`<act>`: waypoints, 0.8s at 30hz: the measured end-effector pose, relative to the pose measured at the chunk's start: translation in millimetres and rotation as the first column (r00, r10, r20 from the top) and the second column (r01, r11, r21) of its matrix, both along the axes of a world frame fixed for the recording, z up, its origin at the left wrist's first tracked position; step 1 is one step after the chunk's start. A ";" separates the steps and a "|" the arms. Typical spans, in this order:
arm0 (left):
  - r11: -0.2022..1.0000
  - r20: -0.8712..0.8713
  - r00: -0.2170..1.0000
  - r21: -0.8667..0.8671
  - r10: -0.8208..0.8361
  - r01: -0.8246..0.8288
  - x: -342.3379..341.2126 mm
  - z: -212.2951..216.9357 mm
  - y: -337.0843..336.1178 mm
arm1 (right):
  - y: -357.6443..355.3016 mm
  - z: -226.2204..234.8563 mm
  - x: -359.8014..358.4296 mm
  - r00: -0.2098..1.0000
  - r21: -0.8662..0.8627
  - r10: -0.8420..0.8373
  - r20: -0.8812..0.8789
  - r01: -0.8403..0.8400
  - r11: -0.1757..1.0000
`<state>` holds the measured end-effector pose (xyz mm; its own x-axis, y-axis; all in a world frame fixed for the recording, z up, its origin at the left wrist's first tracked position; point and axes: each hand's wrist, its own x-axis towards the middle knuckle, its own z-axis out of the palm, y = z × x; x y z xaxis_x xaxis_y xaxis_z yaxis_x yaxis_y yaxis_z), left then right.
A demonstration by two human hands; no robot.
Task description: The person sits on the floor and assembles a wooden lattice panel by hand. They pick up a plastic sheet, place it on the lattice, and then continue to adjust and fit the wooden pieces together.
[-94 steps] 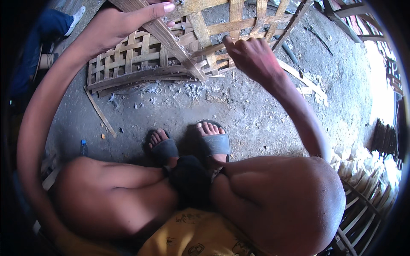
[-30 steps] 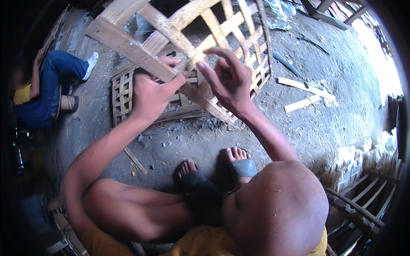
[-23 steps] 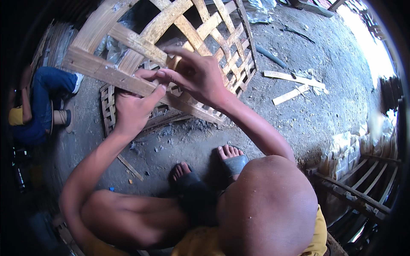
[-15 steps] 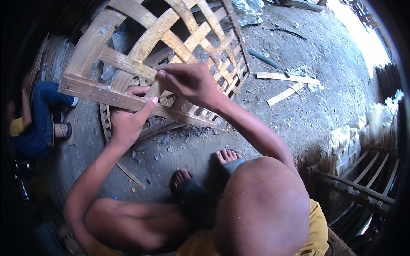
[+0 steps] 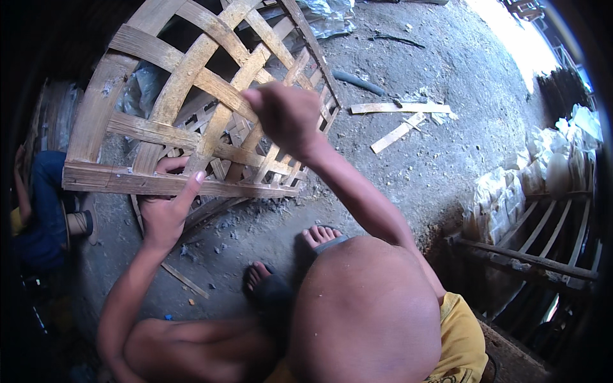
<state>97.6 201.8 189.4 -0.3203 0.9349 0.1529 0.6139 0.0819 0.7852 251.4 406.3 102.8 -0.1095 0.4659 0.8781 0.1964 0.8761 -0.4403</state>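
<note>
A woven bamboo lattice panel (image 5: 167,96) with a wooden edge bar stands tilted in front of me. My left hand (image 5: 167,214) grips the bar (image 5: 108,179) at its lower edge, thumb on top beside an upright strip and fingers curled behind. Over the middle of the lattice is my right hand (image 5: 284,118), its fingers curled into a fist. Whether anything is inside that fist is hidden. Flat crossing strips (image 5: 153,132) pass over and under each other between my two hands.
Two loose flat strips (image 5: 399,108) and a dark tube (image 5: 359,83) lie on the dirt floor to the right. At far right is a slatted rack (image 5: 533,255) with plastic sheeting (image 5: 498,204). Another person in blue trousers (image 5: 48,191) sits at the left.
My right hand has left the strip it was pinching beside my left thumb and is now a raised fist over the lattice. The panel sits lower and further left in view.
</note>
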 end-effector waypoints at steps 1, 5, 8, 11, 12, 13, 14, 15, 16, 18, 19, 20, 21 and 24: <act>1.000 -0.020 1.000 -0.001 0.002 -0.002 1.9 1.7 -0.6 | 11.6 -7.9 13.7 0.996 -0.026 -0.092 0.021 0.092 0.995; 1.000 -0.108 0.994 0.026 0.008 -0.005 8.2 10.3 -10.1 | 39.7 -14.7 74.5 0.987 -0.374 -0.134 -0.092 0.091 0.923; 0.999 -0.150 0.988 0.028 -0.025 0.030 8.8 4.3 -4.2 | 48.7 -6.4 100.9 0.972 -0.584 -0.183 -0.149 0.063 0.809; 0.999 -0.095 0.995 0.037 -0.035 0.038 12.1 2.2 1.4 | 71.6 -23.9 110.4 0.956 -0.697 -0.157 -0.247 -0.063 0.714; 0.999 -0.089 0.996 0.036 -0.017 0.020 12.8 4.6 0.2 | 72.2 -25.1 113.6 0.987 -0.753 -0.101 -0.125 -0.028 0.657; 0.999 -0.083 0.997 0.036 0.001 0.002 13.6 7.2 0.1 | 73.0 -26.1 115.1 0.999 -0.800 -0.034 -0.005 0.016 0.600; 0.999 -0.078 0.997 0.030 -0.008 0.011 15.0 10.1 1.7 | 74.0 -29.9 114.5 1.000 -0.801 -0.021 -0.003 0.010 0.599; 1.000 -0.075 0.997 0.023 -0.018 0.019 16.9 13.9 3.5 | 73.4 -29.1 113.3 1.000 -0.799 -0.009 -0.021 -0.011 0.602; 1.000 -0.072 0.997 0.015 -0.026 0.027 19.8 18.3 5.6 | 73.3 -27.8 113.0 0.999 -0.796 0.003 -0.039 -0.033 0.604; 0.999 -0.002 1.000 0.047 -0.026 0.026 33.9 28.7 11.2 | 74.3 -23.9 108.7 0.999 -0.762 0.003 -0.051 -0.041 0.646; 0.997 0.036 0.999 0.066 -0.030 0.027 40.7 34.5 15.4 | 75.8 -21.5 107.6 0.999 -0.727 -0.016 -0.046 -0.022 0.686; 0.992 0.022 0.998 0.108 -0.065 0.062 47.0 42.8 23.6 | 79.0 -14.0 115.2 0.998 -0.685 -0.054 -0.032 0.017 0.729; 0.987 0.001 0.997 0.140 -0.080 0.079 51.6 51.0 27.8 | 79.9 -10.1 116.3 0.998 -0.677 -0.054 -0.036 0.015 0.736; 0.963 -0.097 0.990 0.239 -0.104 0.125 57.7 74.8 42.3 | 76.7 10.3 121.5 0.997 -0.647 -0.070 -0.015 0.044 0.761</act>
